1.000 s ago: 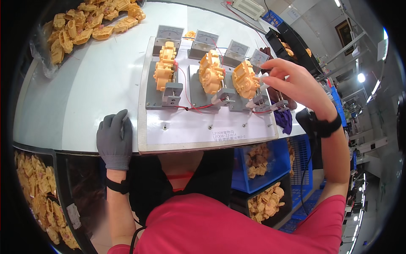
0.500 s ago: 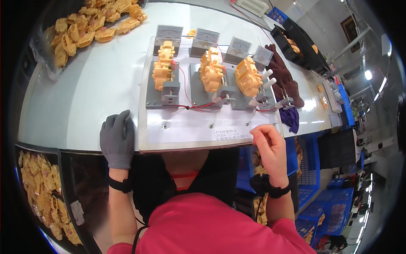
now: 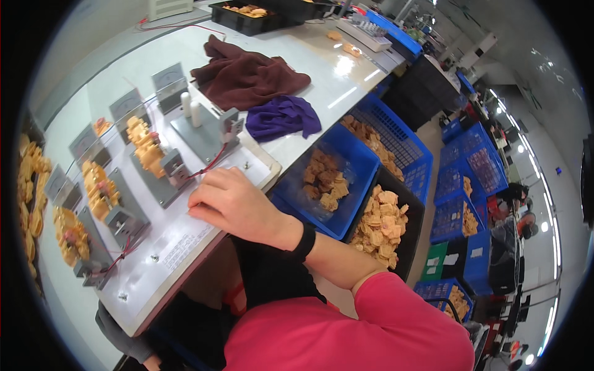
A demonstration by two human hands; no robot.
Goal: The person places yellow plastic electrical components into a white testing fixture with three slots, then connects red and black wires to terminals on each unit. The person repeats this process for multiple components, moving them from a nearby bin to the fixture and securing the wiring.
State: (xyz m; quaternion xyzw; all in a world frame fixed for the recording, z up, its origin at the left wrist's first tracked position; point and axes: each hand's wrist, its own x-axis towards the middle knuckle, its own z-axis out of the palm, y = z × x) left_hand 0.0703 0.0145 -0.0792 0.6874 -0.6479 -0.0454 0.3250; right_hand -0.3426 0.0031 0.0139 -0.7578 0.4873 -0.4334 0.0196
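My bare right hand (image 3: 232,203) is at the near edge of a white board (image 3: 185,232), fingers curled together and thumb tucked under; what they hold, if anything, is hidden. Closest to it are a grey clamp block (image 3: 176,167) with red wires and the yellow plastic housing (image 3: 146,148) mounted beside it. Two more yellow housings, one (image 3: 100,190) in the middle and one (image 3: 71,235) at the left, sit on grey fixtures. The fourth fixture (image 3: 201,133) bears two white pegs and no housing. My grey-gloved left hand (image 3: 117,331) is below the board's left corner, its fingers mostly hidden.
Panel meters (image 3: 168,86) stand behind the fixtures. A brown cloth (image 3: 247,74) and a purple cloth (image 3: 283,117) lie to the right. Beside the table are a blue crate (image 3: 365,201) and a black bin (image 3: 411,216) with yellow parts. More yellow parts (image 3: 30,191) lie far left.
The view has swung to the right, bringing the cloths and floor crates fully into sight. My right hand's fingers now curl over the board edge. My left hand has slipped mostly behind the board's corner.
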